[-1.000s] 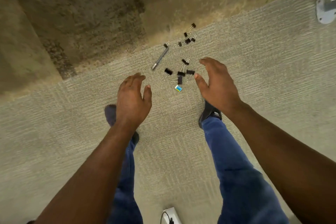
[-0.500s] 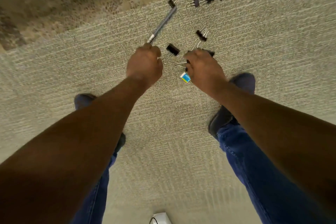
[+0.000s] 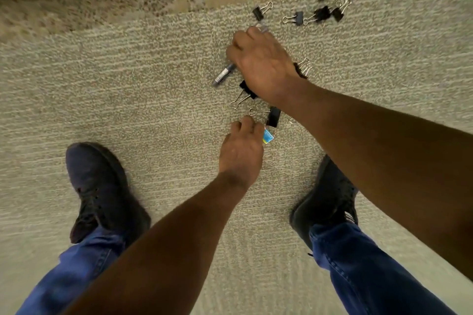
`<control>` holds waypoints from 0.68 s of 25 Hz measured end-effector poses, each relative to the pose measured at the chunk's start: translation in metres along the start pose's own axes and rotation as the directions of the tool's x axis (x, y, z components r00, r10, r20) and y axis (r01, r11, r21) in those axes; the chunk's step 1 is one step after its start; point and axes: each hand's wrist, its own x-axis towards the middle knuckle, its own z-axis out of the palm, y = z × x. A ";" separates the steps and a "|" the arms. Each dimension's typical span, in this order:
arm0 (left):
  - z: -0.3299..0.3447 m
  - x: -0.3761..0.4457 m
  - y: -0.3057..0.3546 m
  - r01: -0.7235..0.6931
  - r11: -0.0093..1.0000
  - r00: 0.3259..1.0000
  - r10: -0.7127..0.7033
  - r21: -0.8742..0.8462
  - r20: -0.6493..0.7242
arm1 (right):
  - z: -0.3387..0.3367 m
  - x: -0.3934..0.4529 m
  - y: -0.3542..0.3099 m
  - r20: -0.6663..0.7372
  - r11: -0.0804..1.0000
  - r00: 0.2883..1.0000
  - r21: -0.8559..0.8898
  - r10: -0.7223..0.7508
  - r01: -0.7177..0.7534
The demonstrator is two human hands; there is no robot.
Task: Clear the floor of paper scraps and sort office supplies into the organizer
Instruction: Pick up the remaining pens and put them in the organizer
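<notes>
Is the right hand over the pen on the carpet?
Yes, the right hand lies over the pen, fingers curled around its middle, with both pen ends sticking out on the carpet.

No text, brand, number or sign can be read anywhere in my view. The only printed surface is the small blue-and-yellow item [image 3: 268,136] lying on the carpet [image 3: 128,100] just beside my left hand [image 3: 242,152]; its marking is too small and blurred to make out. The pen [image 3: 224,74] under my right hand [image 3: 263,64] shows no legible lettering either.
</notes>
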 end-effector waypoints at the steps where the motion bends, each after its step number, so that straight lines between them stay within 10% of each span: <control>1: -0.001 0.000 0.000 -0.005 1.000 1.000 0.005 -0.017 -0.011 | 0.000 -0.002 0.000 -0.009 1.000 1.000 -0.004 0.010 -0.011; 9: -0.008 0.013 0.017 -0.003 0.999 1.000 0.003 -0.032 -0.001 | -0.008 -0.041 0.015 -0.135 0.928 0.950 0.291 0.281 -0.233; 17: -0.062 -0.032 -0.013 0.060 0.946 0.998 -0.065 -0.318 -0.005 | -0.034 -0.113 0.003 0.098 0.457 0.741 0.731 0.664 -0.506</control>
